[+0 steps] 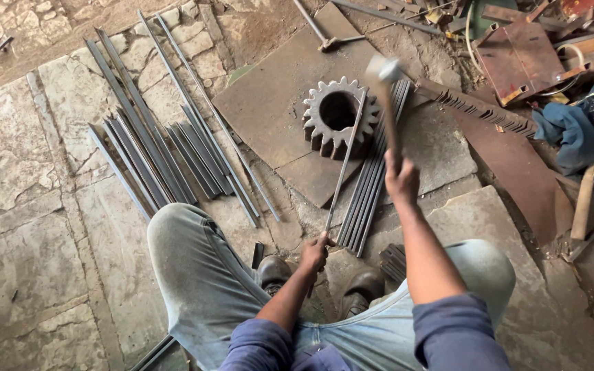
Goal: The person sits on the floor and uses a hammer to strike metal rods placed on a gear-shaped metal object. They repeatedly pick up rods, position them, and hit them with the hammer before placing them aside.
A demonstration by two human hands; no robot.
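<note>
1. Head view: the left hand was clamped on the near end of a thin steel rod, whose long axis ran away from the person, its far end resting on a toothed gear.
2. The right hand gripped a hammer, raised with its head blurred above the gear's right edge.
3. The hammer hand was nearer the gear; flat strips lay just right of the rod.
</note>
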